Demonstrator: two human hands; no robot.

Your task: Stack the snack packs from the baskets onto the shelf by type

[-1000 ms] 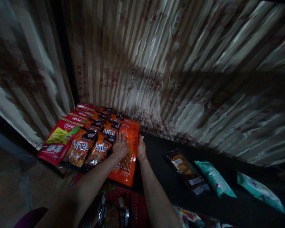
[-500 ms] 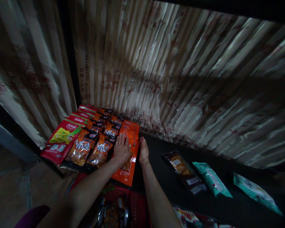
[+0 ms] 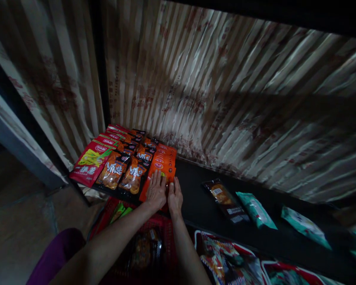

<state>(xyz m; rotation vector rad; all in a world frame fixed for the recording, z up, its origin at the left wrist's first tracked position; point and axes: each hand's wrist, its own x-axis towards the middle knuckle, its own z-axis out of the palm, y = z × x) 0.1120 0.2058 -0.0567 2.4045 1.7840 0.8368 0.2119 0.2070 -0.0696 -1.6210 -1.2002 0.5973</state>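
Observation:
My left hand (image 3: 156,192) lies flat with fingers stretched over the front of a row of overlapping orange snack packets (image 3: 160,161). Along the right edge of the same packets, my right hand (image 3: 175,196) rests with its fingers extended, its fingertips at the front packet's side. Directly left are black-and-orange snack packets (image 3: 132,177) in two overlapping rows. Red packets with a picture of yellow strips (image 3: 90,162) fill the shelf's left end. My hands cover much of the front orange packet.
The black shelf (image 3: 192,198) also bears a dark snack packet (image 3: 225,200) and teal packets (image 3: 256,210) to the right. Below its front edge stand a red basket (image 3: 169,241) and white-rimmed baskets (image 3: 197,237) of snacks. Wrinkled printed paper (image 3: 195,87) lines the back; a dark post (image 3: 100,67) rises left.
My left hand has slid toward the front of the orange packets. My right hand has come forward and closer to it, against their right side. The view has shifted, showing more of the baskets below.

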